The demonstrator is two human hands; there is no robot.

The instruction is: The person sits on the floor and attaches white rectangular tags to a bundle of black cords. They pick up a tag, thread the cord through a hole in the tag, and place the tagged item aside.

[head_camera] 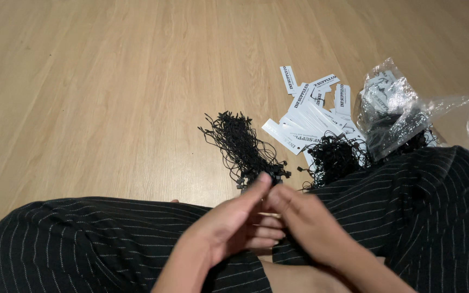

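My left hand [234, 220] and my right hand [305, 220] meet above my lap, fingertips touching at a small black piece by the near end of a bundle of black string loops [240, 144] on the wooden floor. What the fingers pinch is too small to tell. A second tangle of black strings [332, 157] lies to the right of the bundle. Behind it, white rectangular paper tags [313, 116] lie scattered in a loose pile.
My crossed legs in dark pinstriped trousers [99, 244] fill the bottom of the view. A crumpled clear plastic bag [394, 111] with more tags and strings rests at the right by my knee. Light wooden floor [109, 81] stretches to the left and beyond.
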